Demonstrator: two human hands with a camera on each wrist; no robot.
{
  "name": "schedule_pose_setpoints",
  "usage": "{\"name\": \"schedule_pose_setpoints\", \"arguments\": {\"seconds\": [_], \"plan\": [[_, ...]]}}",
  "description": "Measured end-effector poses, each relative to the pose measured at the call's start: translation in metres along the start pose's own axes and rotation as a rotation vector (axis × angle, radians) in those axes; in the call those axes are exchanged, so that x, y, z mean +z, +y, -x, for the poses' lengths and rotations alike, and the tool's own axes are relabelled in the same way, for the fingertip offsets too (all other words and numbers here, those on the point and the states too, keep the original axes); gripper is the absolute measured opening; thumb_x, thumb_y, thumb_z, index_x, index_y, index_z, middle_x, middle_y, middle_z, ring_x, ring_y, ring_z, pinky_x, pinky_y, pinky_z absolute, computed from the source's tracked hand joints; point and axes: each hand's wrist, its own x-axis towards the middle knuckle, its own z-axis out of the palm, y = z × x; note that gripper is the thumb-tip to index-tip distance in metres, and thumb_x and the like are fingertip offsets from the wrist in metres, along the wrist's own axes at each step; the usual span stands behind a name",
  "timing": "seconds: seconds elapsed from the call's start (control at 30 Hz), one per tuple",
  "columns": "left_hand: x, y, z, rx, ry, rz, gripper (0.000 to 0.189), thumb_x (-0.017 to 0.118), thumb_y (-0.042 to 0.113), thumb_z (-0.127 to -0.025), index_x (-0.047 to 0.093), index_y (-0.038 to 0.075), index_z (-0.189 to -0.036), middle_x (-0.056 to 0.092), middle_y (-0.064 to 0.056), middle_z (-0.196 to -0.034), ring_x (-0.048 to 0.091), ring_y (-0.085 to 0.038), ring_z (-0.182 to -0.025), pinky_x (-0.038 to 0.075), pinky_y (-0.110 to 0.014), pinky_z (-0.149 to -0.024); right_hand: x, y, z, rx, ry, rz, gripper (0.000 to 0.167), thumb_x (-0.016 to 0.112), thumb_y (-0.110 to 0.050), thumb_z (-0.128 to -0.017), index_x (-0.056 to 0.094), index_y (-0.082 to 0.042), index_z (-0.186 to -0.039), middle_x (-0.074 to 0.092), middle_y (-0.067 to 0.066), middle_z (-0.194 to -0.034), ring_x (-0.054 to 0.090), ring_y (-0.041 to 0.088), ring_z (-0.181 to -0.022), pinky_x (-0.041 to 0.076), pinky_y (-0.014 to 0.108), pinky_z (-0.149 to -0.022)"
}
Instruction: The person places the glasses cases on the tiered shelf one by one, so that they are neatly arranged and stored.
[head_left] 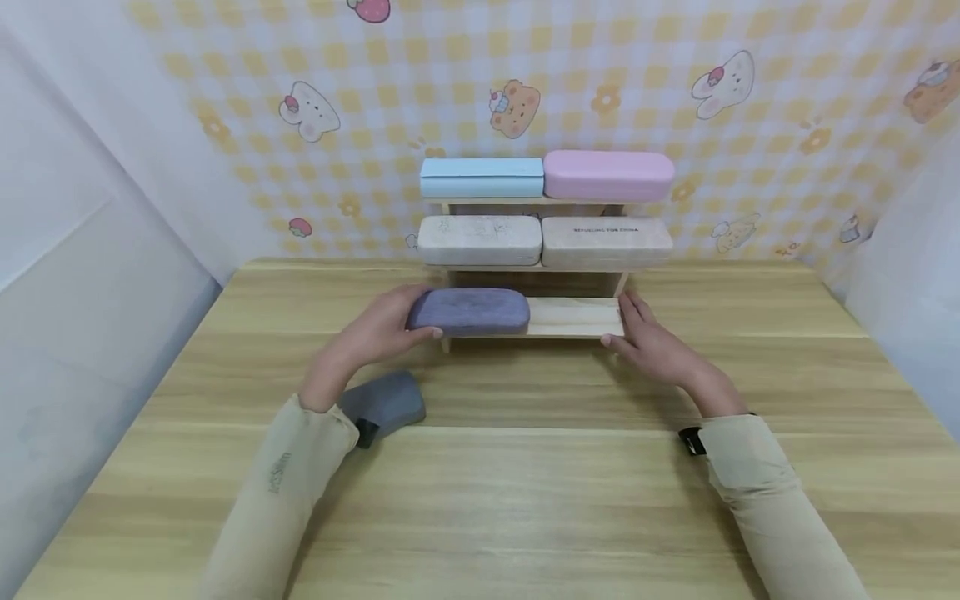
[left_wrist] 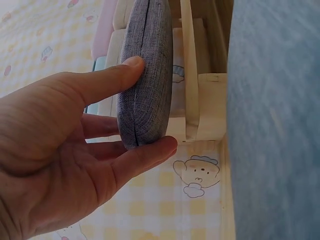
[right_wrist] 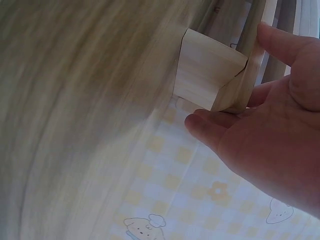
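In the head view, my left hand point(head_left: 378, 327) grips the left end of a purple-grey glasses case point(head_left: 471, 310) at the bottom tier of a wooden tiered rack point(head_left: 573, 317). The left wrist view shows the thumb on the front of the case point(left_wrist: 145, 75) and fingers round its end. My right hand point(head_left: 651, 340) holds the right end of that bottom shelf, thumb in front and fingers at the side. In the right wrist view, the fingers touch the rack's wooden end point(right_wrist: 235, 90). Bare shelf shows to the right of the case.
Light-blue point(head_left: 482, 178) and pink point(head_left: 609, 176) cases lie on the top tier. Two pale cases point(head_left: 480, 240) fill the middle tier. A dark grey case point(head_left: 390, 402) lies on the table point(head_left: 525, 508) by my left wrist. A checked cloth point(head_left: 420, 100) hangs behind.
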Motion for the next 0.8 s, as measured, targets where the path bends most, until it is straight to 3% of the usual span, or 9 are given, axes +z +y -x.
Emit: {"name": "schedule_pose_setpoints", "arguments": {"seconds": [0.8], "plan": [[0.006,0.002,-0.012,-0.008,-0.027,-0.003,0.060,0.070,0.014,-0.094,0.045,-0.011,-0.142,0.056,-0.029,-0.140,0.055,-0.041,-0.128,0.042,-0.053,-0.110,0.001,0.002,0.000,0.004,-0.001,0.005,0.086,0.045,-0.034,-0.108,-0.012,0.011,-0.155,-0.016,0.035,-0.162,-0.002,0.056,-0.151,0.013,0.067,-0.121]]}}
